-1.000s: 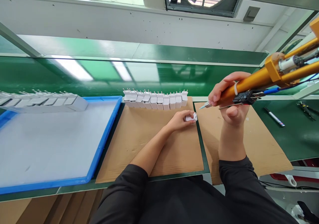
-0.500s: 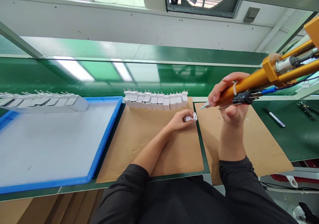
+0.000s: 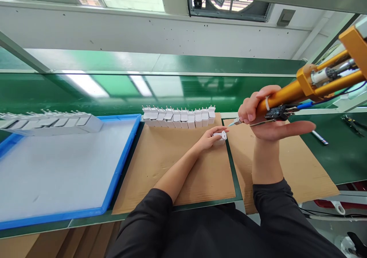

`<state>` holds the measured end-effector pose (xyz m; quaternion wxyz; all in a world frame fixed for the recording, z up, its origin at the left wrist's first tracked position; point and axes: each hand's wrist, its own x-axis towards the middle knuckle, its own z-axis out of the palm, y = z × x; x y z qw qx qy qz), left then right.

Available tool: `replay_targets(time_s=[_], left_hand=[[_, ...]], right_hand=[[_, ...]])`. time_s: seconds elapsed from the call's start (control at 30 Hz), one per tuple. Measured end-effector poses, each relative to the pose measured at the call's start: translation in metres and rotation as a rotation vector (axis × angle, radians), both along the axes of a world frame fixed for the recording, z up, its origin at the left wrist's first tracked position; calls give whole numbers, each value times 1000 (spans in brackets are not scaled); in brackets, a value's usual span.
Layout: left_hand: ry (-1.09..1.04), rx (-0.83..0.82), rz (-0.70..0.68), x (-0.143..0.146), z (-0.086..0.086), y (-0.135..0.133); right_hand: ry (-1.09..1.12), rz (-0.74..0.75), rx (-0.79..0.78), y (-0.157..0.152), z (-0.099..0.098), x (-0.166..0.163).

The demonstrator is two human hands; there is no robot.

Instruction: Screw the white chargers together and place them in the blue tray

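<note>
My left hand (image 3: pixel 208 138) is closed on a white plug adapter (image 3: pixel 219 137) at the right edge of the middle cardboard sheet (image 3: pixel 186 170). Its fingers and thumb grip the adapter's side. In my right hand (image 3: pixel 259 114) is a gold tube-shaped tool (image 3: pixel 286 94) with a black lever switch (image 3: pixel 276 113) and a light-blue needle tip (image 3: pixel 231 123). The fingers wrap the tool while the thumb sticks out to the right, off the lever. The needle tip points left, just above and right of the adapter, near my left fingertips; whether it touches anything I cannot tell.
Behind my left hand stands a row of white plug adapters (image 3: pixel 179 117), pins up. More adapters (image 3: pixel 51 123) line the back of a blue-rimmed tray (image 3: pixel 120 166) on the left. A second cardboard sheet (image 3: pixel 301 166), a marker pen (image 3: pixel 319 137) and pliers (image 3: pixel 354 126) lie to the right.
My right thumb has swung outward away from the lever. The needle tip is nearer the adapter, which my left hand has turned more upright. The view has tilted slightly.
</note>
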<state>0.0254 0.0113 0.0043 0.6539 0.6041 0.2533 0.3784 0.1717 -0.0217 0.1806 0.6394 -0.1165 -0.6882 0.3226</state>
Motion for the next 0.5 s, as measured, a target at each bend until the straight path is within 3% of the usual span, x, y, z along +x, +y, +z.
replay_targets(time_s=[0.17,0.5], left_hand=[[53,-70,26,-1,5,-3],[127,-51,25,0,7,-1]], right_hand=[[26,158,-83,1,5,6],[58,113,-84,4,4,4]])
